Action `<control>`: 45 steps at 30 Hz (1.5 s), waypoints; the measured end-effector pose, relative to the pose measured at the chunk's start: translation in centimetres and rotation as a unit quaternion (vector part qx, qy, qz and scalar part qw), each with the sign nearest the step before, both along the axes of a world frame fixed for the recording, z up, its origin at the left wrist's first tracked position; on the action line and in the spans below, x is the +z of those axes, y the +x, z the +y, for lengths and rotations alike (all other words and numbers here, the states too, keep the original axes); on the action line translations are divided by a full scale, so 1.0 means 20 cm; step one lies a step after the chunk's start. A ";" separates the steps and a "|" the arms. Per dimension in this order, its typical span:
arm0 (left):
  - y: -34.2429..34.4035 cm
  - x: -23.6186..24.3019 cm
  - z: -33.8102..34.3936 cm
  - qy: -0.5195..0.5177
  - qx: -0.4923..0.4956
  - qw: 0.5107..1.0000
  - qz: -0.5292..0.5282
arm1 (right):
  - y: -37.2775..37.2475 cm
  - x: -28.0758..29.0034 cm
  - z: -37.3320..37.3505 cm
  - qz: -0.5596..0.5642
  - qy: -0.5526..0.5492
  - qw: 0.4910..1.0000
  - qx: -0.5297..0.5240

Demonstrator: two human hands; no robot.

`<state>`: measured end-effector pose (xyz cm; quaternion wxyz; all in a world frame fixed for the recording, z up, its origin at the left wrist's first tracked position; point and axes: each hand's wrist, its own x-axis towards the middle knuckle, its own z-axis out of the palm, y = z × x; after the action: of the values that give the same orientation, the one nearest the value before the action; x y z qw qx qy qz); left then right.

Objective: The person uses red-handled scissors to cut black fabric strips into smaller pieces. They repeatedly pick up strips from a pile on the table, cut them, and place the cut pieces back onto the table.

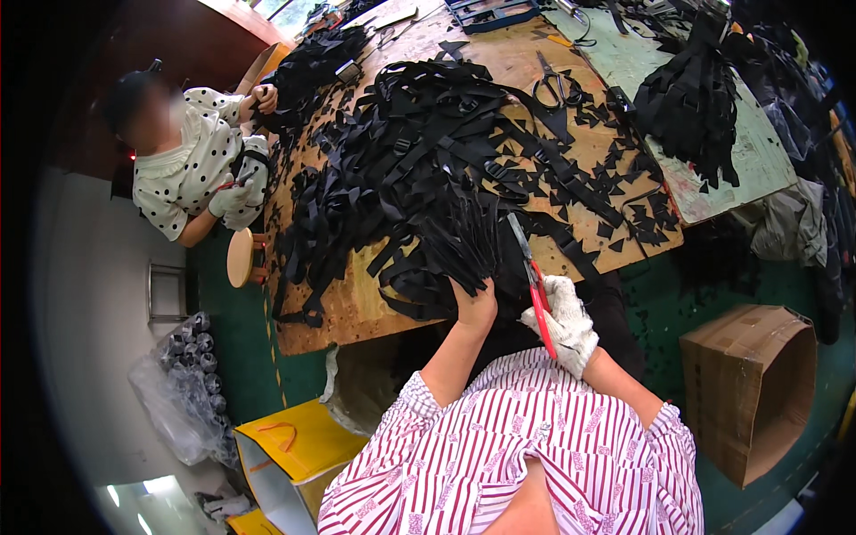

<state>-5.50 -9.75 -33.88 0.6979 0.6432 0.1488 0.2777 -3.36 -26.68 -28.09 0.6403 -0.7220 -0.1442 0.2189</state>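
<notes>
My bare left hand is closed around a bundle of black webbing straps, whose ends fan out over the table edge. My right hand, in a white knit glove, grips red-handled scissors. Their long metal blades point away from me, just right of the bundle. Beyond both hands lies a big tangled heap of black straps, some with plastic buckles. Small black triangular offcuts are scattered to the right of the heap.
Black-handled scissors lie on the wooden table. A co-worker in a dotted top works at the left. Straps hang over a pale green board. On the floor stand a cardboard box, a stool and a yellow bag.
</notes>
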 end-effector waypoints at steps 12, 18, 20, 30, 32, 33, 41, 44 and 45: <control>-0.06 -0.08 0.02 0.264 -0.015 0.961 -0.075 | 0.08 -0.01 -0.02 -0.015 0.001 0.998 0.056; -0.07 -0.09 0.06 0.237 -0.055 0.967 -0.070 | 0.07 0.05 -0.02 0.133 0.030 0.990 0.033; -0.07 -0.14 0.06 0.216 -0.045 0.974 -0.056 | 0.08 0.08 -0.01 0.187 0.030 0.982 0.019; -0.05 0.03 0.05 0.269 -0.088 0.959 -0.029 | 0.19 0.12 0.10 0.162 0.129 0.976 -0.070; -0.03 0.02 0.03 0.075 -0.131 0.985 -0.084 | 0.21 0.14 0.11 0.153 0.123 0.978 -0.074; -0.02 0.02 0.02 -0.024 -0.150 0.982 -0.110 | 0.21 0.14 0.11 0.149 0.121 0.979 -0.076; 0.10 0.37 -0.02 0.028 -0.223 0.972 0.069 | 0.26 0.11 0.12 0.148 0.164 0.971 -0.087; 0.08 0.45 0.00 -0.108 -0.133 0.976 0.136 | 0.25 0.14 0.12 0.141 0.187 0.969 -0.075; 0.07 0.46 0.04 -0.113 -0.111 0.977 0.145 | 0.25 0.17 0.11 0.140 0.182 0.971 -0.071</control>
<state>-4.12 -9.00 -24.69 0.7637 0.6058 0.2066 0.0840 1.62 -24.46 -24.79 0.7886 -0.5639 -0.0393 0.2421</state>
